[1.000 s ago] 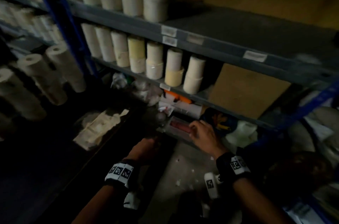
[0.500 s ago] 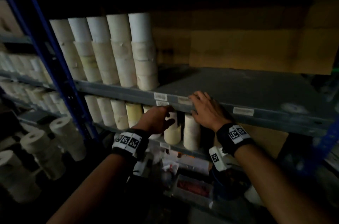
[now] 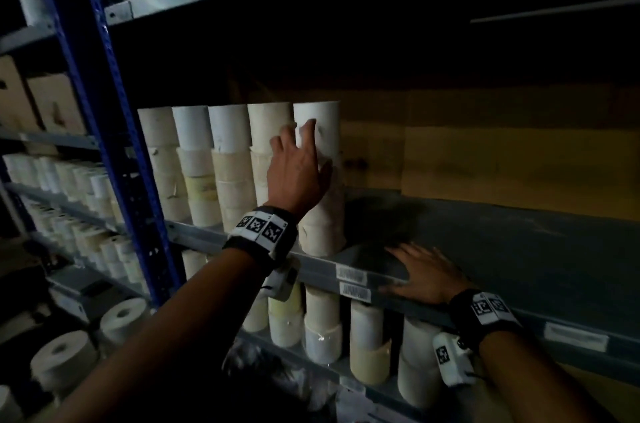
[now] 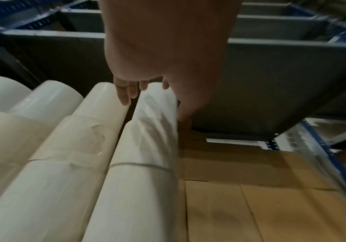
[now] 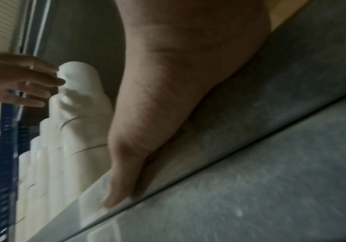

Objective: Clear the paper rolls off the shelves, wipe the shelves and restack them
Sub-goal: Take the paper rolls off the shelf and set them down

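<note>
Left hand (image 3: 294, 173) has risen to the end stack's top roll (image 3: 323, 121), fingers (image 3: 309, 132) spread; right hand (image 3: 427, 275) lies flat on the shelf (image 3: 519, 242) beside it.

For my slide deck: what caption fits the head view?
Left hand touches the rightmost stack of off-white paper rolls while right hand rests flat on the grey metal shelf.

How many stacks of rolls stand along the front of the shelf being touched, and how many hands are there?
Roll stacks: 5
Hands: 2, left hand and right hand
Total: 7
</note>
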